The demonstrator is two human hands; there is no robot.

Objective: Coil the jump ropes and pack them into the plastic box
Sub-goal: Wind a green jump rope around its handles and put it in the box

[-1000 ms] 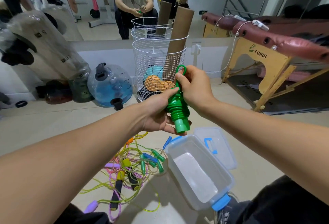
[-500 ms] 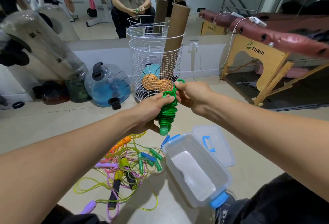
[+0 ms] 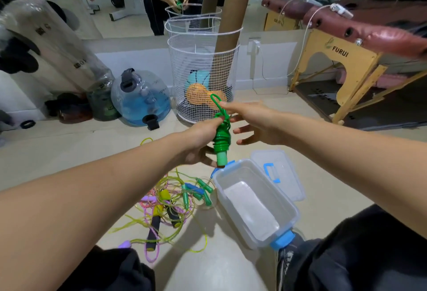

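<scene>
Left hand (image 3: 198, 138) grips a coiled green rope (image 3: 222, 139) around its bundled handles, fingers curled round the grip, the bundle held upright above the floor (image 3: 46, 152). One green handle end pokes out below the hand, just above the far corner of the box (image 3: 293, 219). Right hand (image 3: 251, 122) pinches the loose loop at the top of the rope between thumb and forefinger, while its other fingers spread out straight and loose beside the coil.

Directly below, the box sits open on the floor near the person's knee, clear plastic with a blue latch (image 3: 283, 240) at its near end; only a pale patch shows on its bottom. Its lid (image 3: 288, 179), clear with a blue handle, lies flat on the floor touching the box's right side.

Left of the box, a pile of ropes (image 3: 171, 205) lies tangled on the floor: yellow and pink cords with green, blue, black, yellow and purple handles, the nearest green handles just beside the box's left wall.

Further back, a white wire basket (image 3: 203, 75) stands against the mirror wall with a cardboard tube (image 3: 228, 24) leaning in it. A blue water jug (image 3: 141, 96) stands to its left, and a wooden massage table (image 3: 351, 59) stands at the right.
</scene>
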